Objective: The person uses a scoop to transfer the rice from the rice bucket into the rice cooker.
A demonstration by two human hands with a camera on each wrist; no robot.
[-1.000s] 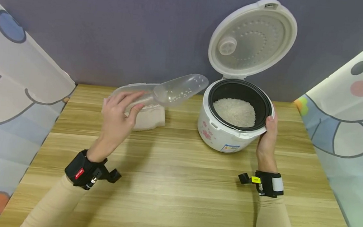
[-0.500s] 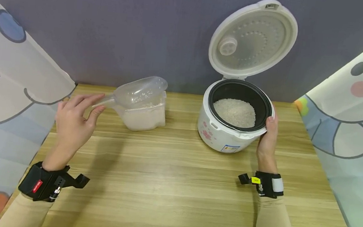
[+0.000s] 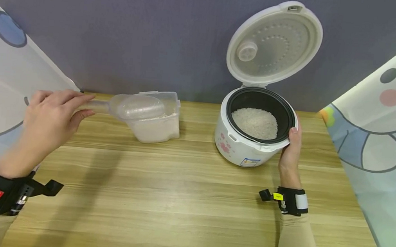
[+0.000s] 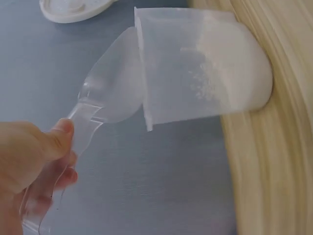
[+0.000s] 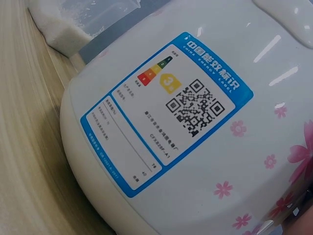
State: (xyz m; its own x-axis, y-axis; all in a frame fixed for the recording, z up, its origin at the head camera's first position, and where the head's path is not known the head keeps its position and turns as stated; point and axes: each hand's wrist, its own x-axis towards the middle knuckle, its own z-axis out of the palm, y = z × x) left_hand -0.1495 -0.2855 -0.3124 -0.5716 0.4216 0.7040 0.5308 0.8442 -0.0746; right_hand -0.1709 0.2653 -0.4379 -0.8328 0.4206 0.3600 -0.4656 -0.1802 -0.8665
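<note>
In the head view my left hand (image 3: 51, 116) pinches the handle of a clear plastic scoop (image 3: 139, 107) at the left. The scoop's bowl lies over the rim of a translucent rice container (image 3: 155, 131). Seen from the left wrist, the bowl (image 4: 115, 83) is at the container's mouth, and white rice lies inside the container. On the right stands a white rice cooker (image 3: 229, 146), lid (image 3: 279, 44) raised. Rice (image 3: 256, 122) lies in its black inner pot (image 3: 244, 98). My right hand (image 3: 291, 155) holds the cooker's right side, thumb at the rim; its other fingers are mostly hidden.
A wooden table (image 3: 177, 200) carries both vessels near its back edge. Behind them rises a grey-blue wall panel (image 3: 139, 28). Cartoon-printed sheets (image 3: 390, 144) flank both sides. A blue-bordered energy label (image 5: 166, 115) fills much of the right wrist view.
My left hand has drawn the scoop leftward from between container and cooker, and the bowl has come lower, to the container's rim. My right hand stays on the cooker.
</note>
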